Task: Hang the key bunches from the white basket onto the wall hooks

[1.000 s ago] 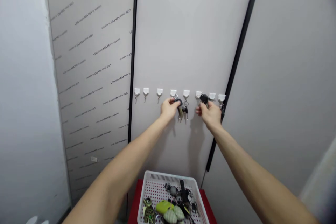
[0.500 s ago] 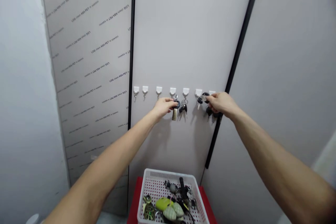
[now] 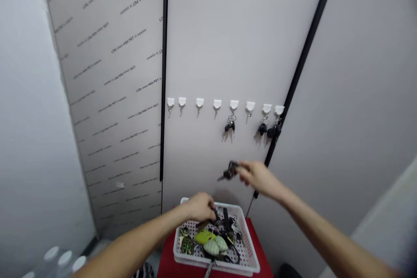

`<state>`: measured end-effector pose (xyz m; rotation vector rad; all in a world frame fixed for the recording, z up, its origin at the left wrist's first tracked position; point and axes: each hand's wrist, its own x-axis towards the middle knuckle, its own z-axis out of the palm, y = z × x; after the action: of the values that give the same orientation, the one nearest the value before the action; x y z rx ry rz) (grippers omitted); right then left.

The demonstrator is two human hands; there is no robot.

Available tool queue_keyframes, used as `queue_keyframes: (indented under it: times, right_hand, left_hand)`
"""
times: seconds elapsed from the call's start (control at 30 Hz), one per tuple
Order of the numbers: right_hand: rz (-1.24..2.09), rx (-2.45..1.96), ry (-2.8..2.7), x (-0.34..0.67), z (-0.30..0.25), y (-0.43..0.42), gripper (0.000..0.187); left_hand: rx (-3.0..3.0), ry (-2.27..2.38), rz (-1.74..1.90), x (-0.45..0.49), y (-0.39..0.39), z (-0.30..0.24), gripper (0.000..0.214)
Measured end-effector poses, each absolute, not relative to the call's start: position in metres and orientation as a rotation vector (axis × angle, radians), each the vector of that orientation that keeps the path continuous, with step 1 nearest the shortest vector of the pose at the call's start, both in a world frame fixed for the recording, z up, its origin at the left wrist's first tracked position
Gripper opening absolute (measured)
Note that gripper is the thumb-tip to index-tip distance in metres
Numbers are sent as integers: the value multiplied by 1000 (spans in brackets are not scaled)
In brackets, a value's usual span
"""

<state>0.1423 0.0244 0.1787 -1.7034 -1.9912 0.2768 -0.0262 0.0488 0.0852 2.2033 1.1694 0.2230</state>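
Note:
My right hand [image 3: 259,178] is closed on a bunch of black-headed keys [image 3: 230,170] in front of the panel, below the hooks. My left hand [image 3: 201,206] is over the back left of the white basket [image 3: 250,249], its fingers closed on a keyring with a key [image 3: 202,224] that its knuckles partly hide. In the basket lie a yellow-green pouch-like item [image 3: 204,236], pale green leaf-shaped pieces [image 3: 211,247], a greenish round ornament [image 3: 187,245] and several dark keyrings.
White hooks [image 3: 200,103] line the panel; key bunches hang from three, including one near the middle [image 3: 230,126] and one at right [image 3: 262,129]. The basket stands on a red surface [image 3: 260,252]. White-capped bottles [image 3: 65,258] are at lower left.
Both hands have come down from the hooks with keys. My left hand has moved to the basket; my right is lower, between hooks and basket. The view has tilted down.

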Motion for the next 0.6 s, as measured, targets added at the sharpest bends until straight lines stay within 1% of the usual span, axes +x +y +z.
queue_keyframes:
  times: [0.1, 0.17, 0.23, 0.3, 0.37, 0.43, 0.47, 0.6]
  right_hand:
    - [389, -1748, -2110, 141, 106, 13, 24]
    - [400, -1775, -2122, 141, 68, 6, 23]
    - [389, -1789, -2127, 140, 42, -1, 21]
    - [412, -1820, -2141, 140, 32, -6, 19]
    - [475, -1839, -2156, 144, 39, -5, 17]
    - [464, -1808, -2092, 154, 67, 2, 17]
    - [415, -1780, -2018, 161, 86, 8, 19]
    - [-98, -1659, -1413, 192, 173, 44, 37]
  left_hand:
    - [2330, 1313, 92, -28, 36, 68, 25]
    - [2386, 1325, 43, -27, 29, 61, 26]
    - [2438, 1300, 17, -25, 24, 56, 28]
    - [2464, 1266, -32, -24, 25, 56, 31]
    - [2461, 1221, -42, -22, 32, 63, 34]
    - [2435, 1191, 124, -19, 46, 81, 42]
    - [2409, 1190, 285, -16, 56, 94, 45]
    - [2149, 1292, 1035, 8, 95, 159, 48]
